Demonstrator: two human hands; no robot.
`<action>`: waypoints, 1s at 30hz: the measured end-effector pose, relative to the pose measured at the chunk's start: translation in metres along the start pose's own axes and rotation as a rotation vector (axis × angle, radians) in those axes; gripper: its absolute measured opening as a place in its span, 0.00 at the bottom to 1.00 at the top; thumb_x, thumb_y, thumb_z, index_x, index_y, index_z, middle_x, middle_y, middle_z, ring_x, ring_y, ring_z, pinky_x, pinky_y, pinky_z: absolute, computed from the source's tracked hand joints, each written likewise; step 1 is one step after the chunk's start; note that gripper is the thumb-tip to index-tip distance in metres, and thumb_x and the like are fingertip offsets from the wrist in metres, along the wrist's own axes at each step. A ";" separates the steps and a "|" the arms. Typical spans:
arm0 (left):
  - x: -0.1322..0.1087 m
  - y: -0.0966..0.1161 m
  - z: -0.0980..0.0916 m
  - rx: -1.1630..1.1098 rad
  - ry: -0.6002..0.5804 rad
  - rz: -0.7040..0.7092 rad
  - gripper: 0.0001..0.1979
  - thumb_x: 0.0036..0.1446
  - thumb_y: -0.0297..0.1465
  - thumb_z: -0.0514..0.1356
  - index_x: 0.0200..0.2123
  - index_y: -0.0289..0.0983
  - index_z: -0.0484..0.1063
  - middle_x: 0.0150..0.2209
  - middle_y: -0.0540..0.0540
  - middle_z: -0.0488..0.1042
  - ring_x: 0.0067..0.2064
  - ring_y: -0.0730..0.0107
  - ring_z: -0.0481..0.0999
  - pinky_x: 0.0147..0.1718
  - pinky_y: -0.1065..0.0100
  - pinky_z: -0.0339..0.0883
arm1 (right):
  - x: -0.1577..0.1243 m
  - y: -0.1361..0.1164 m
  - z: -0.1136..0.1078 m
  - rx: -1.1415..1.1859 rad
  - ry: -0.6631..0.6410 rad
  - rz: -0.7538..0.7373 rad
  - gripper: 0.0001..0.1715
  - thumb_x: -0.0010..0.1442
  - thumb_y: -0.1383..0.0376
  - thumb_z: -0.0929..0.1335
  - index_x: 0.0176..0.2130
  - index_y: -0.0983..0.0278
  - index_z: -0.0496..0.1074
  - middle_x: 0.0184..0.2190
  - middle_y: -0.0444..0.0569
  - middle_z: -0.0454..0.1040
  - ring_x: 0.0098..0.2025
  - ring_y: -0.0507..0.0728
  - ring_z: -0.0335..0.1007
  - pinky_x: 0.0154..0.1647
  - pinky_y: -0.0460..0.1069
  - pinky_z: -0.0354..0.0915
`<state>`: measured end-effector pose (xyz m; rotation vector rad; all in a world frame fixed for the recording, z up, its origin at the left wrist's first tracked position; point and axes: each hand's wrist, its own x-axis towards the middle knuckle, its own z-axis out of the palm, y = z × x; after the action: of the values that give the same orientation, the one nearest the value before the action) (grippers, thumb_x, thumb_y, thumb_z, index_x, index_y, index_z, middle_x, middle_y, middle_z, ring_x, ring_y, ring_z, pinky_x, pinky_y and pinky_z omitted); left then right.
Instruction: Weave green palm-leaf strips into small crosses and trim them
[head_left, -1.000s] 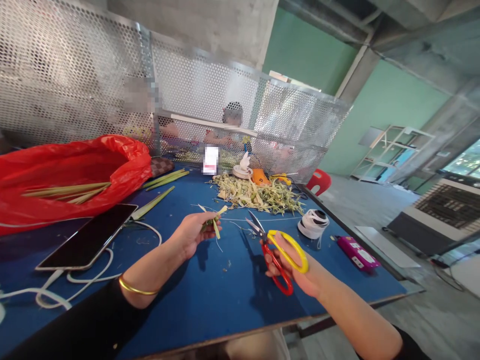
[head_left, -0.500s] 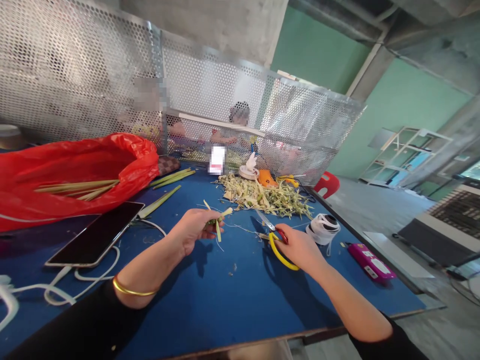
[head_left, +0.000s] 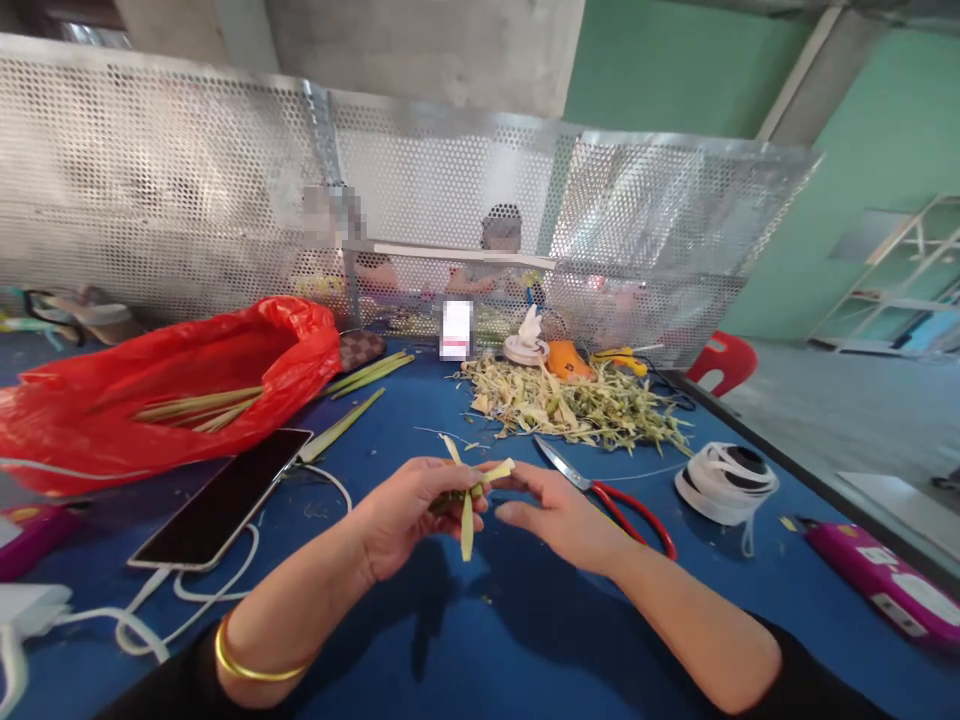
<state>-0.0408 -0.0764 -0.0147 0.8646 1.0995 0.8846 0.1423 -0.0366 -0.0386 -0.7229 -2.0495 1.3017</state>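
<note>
Between the fingers of my left hand [head_left: 416, 505] is a small woven piece of green leaf strips [head_left: 466, 497], with pale strip ends sticking out at several sides. My right hand [head_left: 559, 515] is close by on its right, thumb and fingers apart; its fingertips are by one strip end, and I cannot tell whether they touch it. Behind the right hand, scissors [head_left: 562, 465] with red and yellow handles lie on the blue table [head_left: 480, 640]. The palm side of the woven piece is hidden by my left fingers.
A heap of leaf scraps [head_left: 574, 405] lies beyond my hands. To the left are a red bag [head_left: 300, 340] with long leaves, a dark phone [head_left: 225, 500] and white cables. A white ribbon roll [head_left: 724, 485] and a purple pack [head_left: 885, 575] are right. A perforated screen [head_left: 450, 170] stands behind.
The scissors have left my right hand and now lie on the table. That hand has moved left to the woven piece in my left hand. The view has also turned.
</note>
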 end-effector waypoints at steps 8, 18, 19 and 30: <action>0.003 -0.015 0.010 0.028 0.104 0.029 0.10 0.49 0.34 0.62 0.26 0.32 0.75 0.24 0.47 0.75 0.25 0.74 0.73 0.26 0.74 0.65 | -0.008 0.002 0.007 0.244 0.187 0.227 0.09 0.56 0.63 0.67 0.27 0.65 0.71 0.25 0.43 0.72 0.30 0.53 0.72 0.37 0.48 0.67; 0.009 -0.016 0.010 -0.126 0.226 0.012 0.06 0.50 0.29 0.61 0.26 0.32 0.76 0.25 0.46 0.76 0.25 0.73 0.74 0.26 0.73 0.69 | -0.016 -0.007 0.003 -0.402 0.385 -0.109 0.11 0.62 0.67 0.61 0.27 0.63 0.65 0.25 0.44 0.66 0.28 0.51 0.62 0.31 0.46 0.59; 0.010 -0.016 0.010 -0.143 0.230 0.012 0.05 0.50 0.28 0.61 0.26 0.32 0.76 0.25 0.46 0.76 0.26 0.72 0.75 0.27 0.73 0.69 | -0.017 -0.007 0.003 -0.450 0.396 -0.162 0.11 0.62 0.68 0.61 0.28 0.63 0.65 0.27 0.45 0.67 0.29 0.52 0.63 0.32 0.46 0.59; 0.009 -0.018 0.015 0.045 0.191 0.017 0.08 0.48 0.32 0.63 0.25 0.32 0.74 0.24 0.45 0.76 0.25 0.70 0.75 0.28 0.70 0.70 | -0.020 -0.009 0.000 -0.556 0.432 -0.290 0.10 0.64 0.70 0.59 0.32 0.63 0.65 0.28 0.45 0.65 0.29 0.52 0.61 0.32 0.46 0.59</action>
<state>-0.0219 -0.0775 -0.0305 0.8400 1.2828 0.9755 0.1546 -0.0542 -0.0343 -0.8163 -2.0527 0.3633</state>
